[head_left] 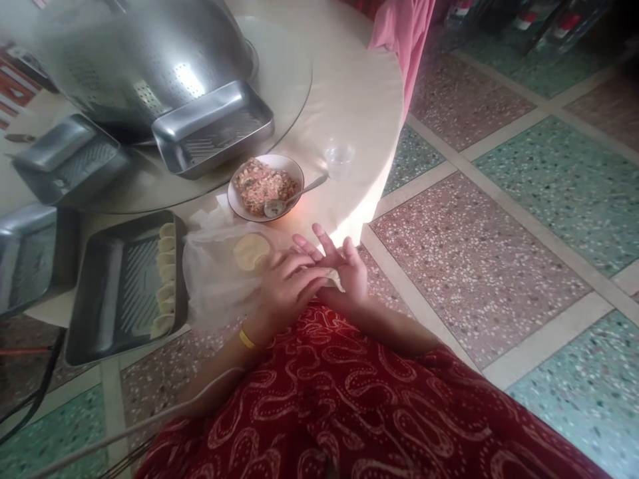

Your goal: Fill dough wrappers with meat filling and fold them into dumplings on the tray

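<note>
I see both hands together at the surface [349, 100] edge. Left hand [287, 289] lies over right hand [344, 269], fingers loosely spread; can't tell if either grip pinches anything. Wrapper [251, 251]: pale yellow, round, flat, thin, lying on a clear bag [214, 273], just beside the left fingers. Bowl [266, 186] of filling behind.

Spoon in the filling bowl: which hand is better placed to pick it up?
Probably right. The spoon handle points right from the bowl, toward the open right hand. The left hand lies by the round wrapper.
</note>
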The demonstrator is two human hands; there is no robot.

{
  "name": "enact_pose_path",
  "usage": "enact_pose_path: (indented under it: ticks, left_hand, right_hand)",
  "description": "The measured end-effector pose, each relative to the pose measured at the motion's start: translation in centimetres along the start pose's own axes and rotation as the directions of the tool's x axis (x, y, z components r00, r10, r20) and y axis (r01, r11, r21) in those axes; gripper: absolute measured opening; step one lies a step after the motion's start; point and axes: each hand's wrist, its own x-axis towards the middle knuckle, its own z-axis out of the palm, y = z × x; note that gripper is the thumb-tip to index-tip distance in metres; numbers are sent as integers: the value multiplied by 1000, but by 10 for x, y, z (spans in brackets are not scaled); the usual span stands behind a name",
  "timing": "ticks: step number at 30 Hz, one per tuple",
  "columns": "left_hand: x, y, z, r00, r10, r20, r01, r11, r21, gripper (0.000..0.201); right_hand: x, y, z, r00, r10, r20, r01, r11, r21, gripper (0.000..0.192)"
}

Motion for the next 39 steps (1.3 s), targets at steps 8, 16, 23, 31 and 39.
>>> enact_pose_path:
  ticks: [8, 16, 23, 31, 39]
  left_hand:
    - [-1, -2, -4, 994, 105, 13, -105, 994, 29, 16]
    - [2, -3, -1, 990, 121, 70, -126, 990, 70, 9]
    - [-2, -6, -3, 986, 50, 159, -54, 998, 22, 42]
    - [-1, -4, -12, 937, -42, 347, 114, 975, -190, 26]
    - [-29, -7, -22, 892, -327, 312, 444, 760, -475, 24]
  right_hand:
    - [0, -2, -3, 995, 78, 56, -82, 994, 71, 51]
    - [1, -2, 0, 996, 86, 22, -88, 995, 54, 51]
    - [-3, -5, 3, 995, 99, -7, -99, 994, 34, 51]
    - [1, 9, 4, 968, 143, -208, -132, 989, 67, 52]
    - [-8, 18, 31, 930, 193, -311, -197, 980, 20, 45]
